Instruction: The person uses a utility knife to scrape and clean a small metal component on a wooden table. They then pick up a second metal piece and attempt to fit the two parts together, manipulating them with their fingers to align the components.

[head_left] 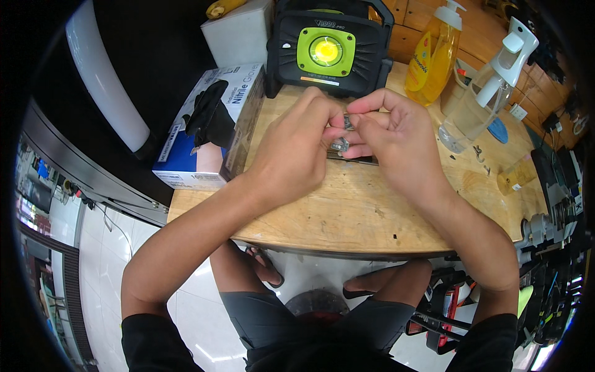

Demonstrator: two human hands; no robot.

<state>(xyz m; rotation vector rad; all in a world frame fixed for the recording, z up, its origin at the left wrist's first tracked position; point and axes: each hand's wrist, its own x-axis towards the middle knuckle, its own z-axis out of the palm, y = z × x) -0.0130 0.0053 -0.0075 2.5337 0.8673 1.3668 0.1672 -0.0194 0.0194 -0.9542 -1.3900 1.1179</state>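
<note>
Both my hands meet over the wooden table, just in front of a lit work lamp [326,53]. A small grey, shiny metal-looking piece [339,144] sits between the fingertips; its exact kind is too small to make out. My left hand [297,139] is closed in a pinch on its left side. My right hand [396,127] pinches from the right, thumb and index finger together, other fingers curled beneath. A thin dark flat object [353,157] lies on the table under the hands, mostly hidden by them.
A glove box [207,130] with a black glove sticking out stands on the left. On the right are a pump bottle of yellow liquid [432,56], a clear spray bottle [486,93], a small tilted-looking container [517,173] and tiny loose parts [480,155]. The table's front edge [341,248] curves before me.
</note>
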